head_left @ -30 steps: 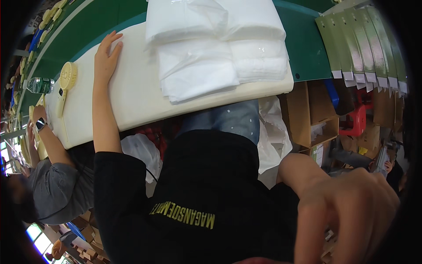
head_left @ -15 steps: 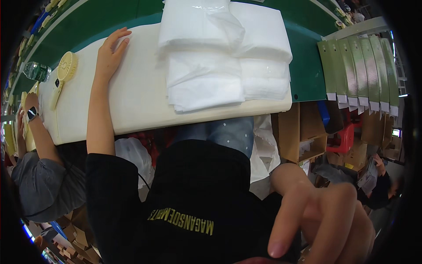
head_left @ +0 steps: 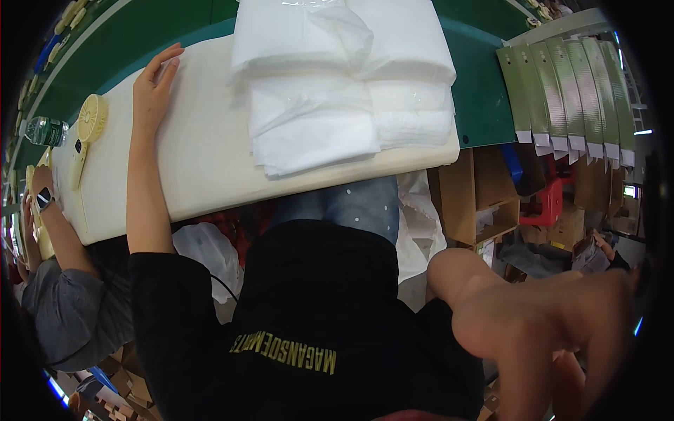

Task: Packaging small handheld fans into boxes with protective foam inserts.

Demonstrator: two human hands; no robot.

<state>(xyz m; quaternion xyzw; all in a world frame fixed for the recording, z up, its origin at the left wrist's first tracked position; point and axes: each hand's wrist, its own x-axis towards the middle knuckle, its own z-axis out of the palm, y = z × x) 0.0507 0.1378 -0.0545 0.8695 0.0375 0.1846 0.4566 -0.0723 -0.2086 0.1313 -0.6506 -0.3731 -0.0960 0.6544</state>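
My left hand lies open on the white worktop, fingers stretched toward the far edge and nothing in it. To its right, two stacks of folded white sheets, thin and soft-looking, sit on the worktop; some clear film shines on top. My right hand is raised close to the camera at the lower right, away from the worktop. Its fingers bend downward and stand apart, with nothing visible between them; their tips are blurred or cut off by the lower edge.
A cream handheld fan and a plastic bottle lie left of my arm, near a co-worker's watch-wearing arm. Green boxes stand in a row at the right. Below them are an open carton and a red stool.
The view has shifted slightly, so the worktop appears farther left. My right hand has turned and moved to the right, its fingers now pointing downward. My left hand stays on the worktop.
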